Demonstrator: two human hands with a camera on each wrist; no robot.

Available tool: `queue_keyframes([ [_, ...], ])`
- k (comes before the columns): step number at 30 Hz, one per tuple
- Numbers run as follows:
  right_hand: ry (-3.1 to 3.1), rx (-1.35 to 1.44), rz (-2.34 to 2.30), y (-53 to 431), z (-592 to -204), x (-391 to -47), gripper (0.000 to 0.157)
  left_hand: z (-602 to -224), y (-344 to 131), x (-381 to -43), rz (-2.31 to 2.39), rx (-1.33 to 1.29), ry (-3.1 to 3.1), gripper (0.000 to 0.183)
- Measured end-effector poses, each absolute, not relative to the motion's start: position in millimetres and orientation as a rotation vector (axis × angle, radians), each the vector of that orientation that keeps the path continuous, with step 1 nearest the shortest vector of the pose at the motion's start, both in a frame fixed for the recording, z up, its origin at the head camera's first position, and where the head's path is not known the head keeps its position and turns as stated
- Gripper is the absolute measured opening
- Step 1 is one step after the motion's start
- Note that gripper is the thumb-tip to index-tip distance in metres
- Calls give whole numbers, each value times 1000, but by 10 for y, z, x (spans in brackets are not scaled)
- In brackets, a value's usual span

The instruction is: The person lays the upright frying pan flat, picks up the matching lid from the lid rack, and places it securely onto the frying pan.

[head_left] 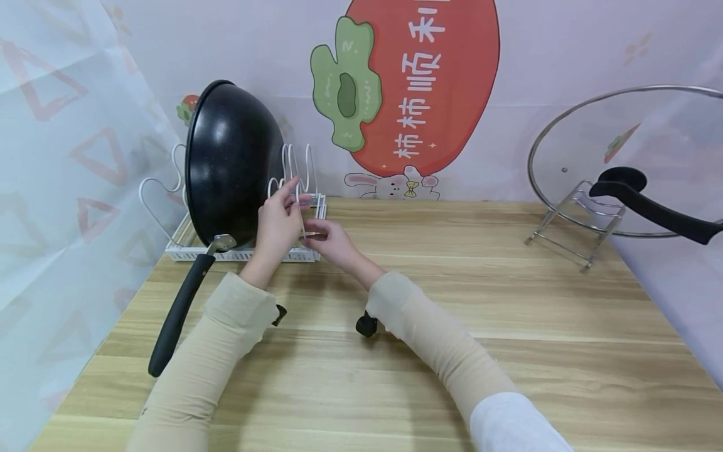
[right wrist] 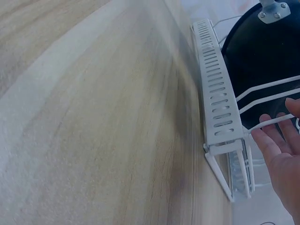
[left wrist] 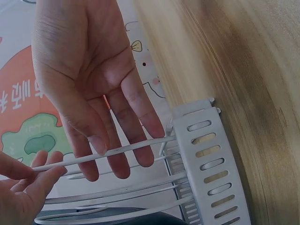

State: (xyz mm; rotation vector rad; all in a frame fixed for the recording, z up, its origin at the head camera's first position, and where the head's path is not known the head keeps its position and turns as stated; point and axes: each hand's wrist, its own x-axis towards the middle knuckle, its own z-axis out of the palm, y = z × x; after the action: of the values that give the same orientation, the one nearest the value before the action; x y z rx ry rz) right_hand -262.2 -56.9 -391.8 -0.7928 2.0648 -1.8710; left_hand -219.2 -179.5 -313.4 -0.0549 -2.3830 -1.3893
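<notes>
A white pot rack [head_left: 248, 254] with upright wire dividers stands at the back left. My left hand [head_left: 277, 226] pinches the upper part of a wire divider [left wrist: 115, 151] near the rack's right end. Lower on the same wire, close to the rack's slotted base [right wrist: 218, 84], is my right hand [head_left: 339, 248]. Its thumb lies on one side of the wire and its fingers reach behind, as the left wrist view shows. A black wok [head_left: 237, 163] stands on its side in the rack, its long handle [head_left: 181, 314] pointing toward me.
At the right, a large glass lid [head_left: 570, 144] with a black handle [head_left: 661, 207] leans on a small metal stand [head_left: 565, 248]. Both stand on the wooden table [head_left: 452, 282]. A printed sheet [head_left: 305, 37] hangs behind the table.
</notes>
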Motion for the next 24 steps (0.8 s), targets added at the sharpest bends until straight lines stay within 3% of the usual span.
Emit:
queue_keyframes([
  [14, 2226, -675, -1826, -633, -3902, -2589, 37, -3160, -1779, -2211, -1368, -54, -2364, 51],
  [24, 2332, -706, -1653, -617, -3892, -2610, 23, -3177, -1762, -2221, -1443, -39, -2284, 53],
])
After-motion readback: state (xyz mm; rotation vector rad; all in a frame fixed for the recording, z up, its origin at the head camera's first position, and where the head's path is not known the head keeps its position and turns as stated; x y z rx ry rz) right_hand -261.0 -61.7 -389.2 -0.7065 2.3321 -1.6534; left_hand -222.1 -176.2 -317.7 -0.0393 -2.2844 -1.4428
